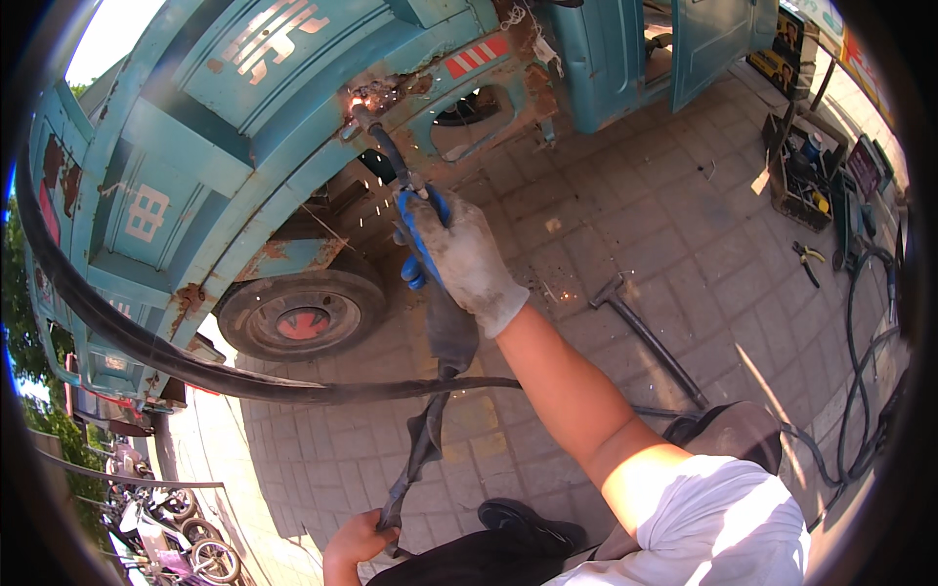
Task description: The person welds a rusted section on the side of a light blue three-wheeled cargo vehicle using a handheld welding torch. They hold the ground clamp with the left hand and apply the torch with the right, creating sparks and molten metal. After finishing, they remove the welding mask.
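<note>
My right hand (459, 254), in a grimy white glove with blue, is closed on a black torch (391, 146) raised to the rusted lower panel of a teal truck (195, 146). At the torch tip a bright glow (359, 104) throws sparks that fall downward. A dark cable with a loose wrapped sleeve (420, 439) hangs below the torch. My bare left hand (363, 539), low in the picture, is closed round that cable. A thicker black hose (98, 308) arches across the left side.
A truck wheel (298, 322) stands at left. A long-handled hammer (650, 347) and pliers (809, 264) lie on the paving. A toolbox (796, 171) and coiled cables (855, 391) sit at right, near an open truck door (713, 49). Parked two-wheelers (156, 527) stand at lower left.
</note>
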Demonstrator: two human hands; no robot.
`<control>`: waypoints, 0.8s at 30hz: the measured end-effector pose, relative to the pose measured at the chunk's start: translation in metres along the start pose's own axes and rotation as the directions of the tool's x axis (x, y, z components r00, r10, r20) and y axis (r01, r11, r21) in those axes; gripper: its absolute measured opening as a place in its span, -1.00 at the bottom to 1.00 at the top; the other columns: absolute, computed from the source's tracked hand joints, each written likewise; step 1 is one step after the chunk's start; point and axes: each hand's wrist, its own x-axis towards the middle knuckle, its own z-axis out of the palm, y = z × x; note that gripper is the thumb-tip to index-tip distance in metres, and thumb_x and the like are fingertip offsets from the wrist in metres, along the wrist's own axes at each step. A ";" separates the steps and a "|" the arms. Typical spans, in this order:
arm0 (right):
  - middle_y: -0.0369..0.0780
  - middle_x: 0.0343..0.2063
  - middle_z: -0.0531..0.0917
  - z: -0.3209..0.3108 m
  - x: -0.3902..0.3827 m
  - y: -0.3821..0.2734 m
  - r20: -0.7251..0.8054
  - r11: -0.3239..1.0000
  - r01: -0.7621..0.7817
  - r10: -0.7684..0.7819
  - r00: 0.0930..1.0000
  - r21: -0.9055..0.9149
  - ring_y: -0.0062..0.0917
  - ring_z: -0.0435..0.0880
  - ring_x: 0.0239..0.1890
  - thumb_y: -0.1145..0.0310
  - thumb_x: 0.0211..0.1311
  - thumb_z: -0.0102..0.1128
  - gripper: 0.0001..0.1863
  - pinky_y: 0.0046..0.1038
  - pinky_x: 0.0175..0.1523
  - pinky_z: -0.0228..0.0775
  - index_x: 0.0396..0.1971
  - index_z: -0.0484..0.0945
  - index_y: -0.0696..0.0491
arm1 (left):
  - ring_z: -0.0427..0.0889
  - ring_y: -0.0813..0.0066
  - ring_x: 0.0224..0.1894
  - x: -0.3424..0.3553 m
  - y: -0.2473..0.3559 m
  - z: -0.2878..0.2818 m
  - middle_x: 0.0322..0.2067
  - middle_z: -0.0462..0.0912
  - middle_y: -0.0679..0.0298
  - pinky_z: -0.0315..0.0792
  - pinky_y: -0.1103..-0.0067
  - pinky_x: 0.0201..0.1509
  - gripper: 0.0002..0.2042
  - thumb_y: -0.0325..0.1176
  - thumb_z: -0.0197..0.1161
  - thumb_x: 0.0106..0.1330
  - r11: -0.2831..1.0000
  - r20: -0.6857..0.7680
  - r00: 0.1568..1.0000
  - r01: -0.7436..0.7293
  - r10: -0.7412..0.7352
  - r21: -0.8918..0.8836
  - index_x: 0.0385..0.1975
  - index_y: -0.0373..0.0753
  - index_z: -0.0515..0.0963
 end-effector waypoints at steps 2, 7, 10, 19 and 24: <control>-0.27 -0.38 0.61 0.002 0.001 -0.001 0.003 1.000 -0.002 0.002 1.000 -0.009 -0.66 0.61 -0.47 0.12 0.51 0.13 -0.61 -0.57 -0.50 0.51 0.08 0.54 0.12 | 0.67 -0.03 -0.18 0.000 -0.001 0.001 -0.35 0.70 -0.03 0.48 0.29 -0.10 -0.69 -0.13 0.35 0.26 1.000 -0.005 1.000 -0.018 0.018 -0.009 -0.22 -0.28 0.63; -0.26 -0.40 0.61 -0.002 0.006 0.002 -0.001 0.998 -0.023 0.023 1.000 -0.050 -0.65 0.59 -0.57 0.09 0.51 0.11 -0.60 -0.56 -0.51 0.49 0.06 0.54 0.12 | 0.67 -0.04 -0.17 0.000 0.002 0.000 -0.34 0.70 -0.03 0.49 0.29 -0.08 -0.69 -0.13 0.35 0.26 1.000 -0.011 1.000 -0.014 0.014 0.002 -0.22 -0.27 0.63; -0.25 -0.39 0.61 0.001 0.006 0.000 0.012 0.999 -0.040 0.040 0.999 0.001 -0.64 0.59 -0.58 0.08 0.51 0.12 -0.60 -0.56 -0.53 0.48 0.06 0.54 0.11 | 0.67 -0.05 -0.17 0.002 -0.003 0.002 -0.34 0.70 -0.03 0.49 0.28 -0.09 -0.68 -0.12 0.35 0.25 1.000 -0.013 1.000 0.005 -0.005 0.006 -0.21 -0.27 0.63; -0.16 -0.34 0.64 -0.004 0.000 -0.001 -0.034 0.999 -0.041 0.042 0.999 0.028 -0.60 0.63 -0.53 0.07 0.48 0.17 -0.57 -0.55 -0.52 0.53 0.06 0.54 0.14 | 0.68 -0.04 -0.17 0.004 -0.004 0.001 -0.35 0.70 -0.02 0.49 0.28 -0.09 -0.67 -0.10 0.35 0.25 1.000 0.007 1.000 0.000 0.000 0.026 -0.21 -0.26 0.64; -0.18 -0.33 0.63 -0.005 0.002 0.003 -0.025 0.999 0.011 -0.010 1.000 0.034 -0.61 0.63 -0.50 0.06 0.48 0.16 -0.57 -0.55 -0.53 0.52 0.05 0.55 0.14 | 0.68 -0.04 -0.17 0.002 0.003 -0.003 -0.34 0.70 -0.03 0.48 0.28 -0.09 -0.67 -0.10 0.35 0.26 1.000 0.012 1.000 0.017 -0.017 0.019 -0.21 -0.27 0.64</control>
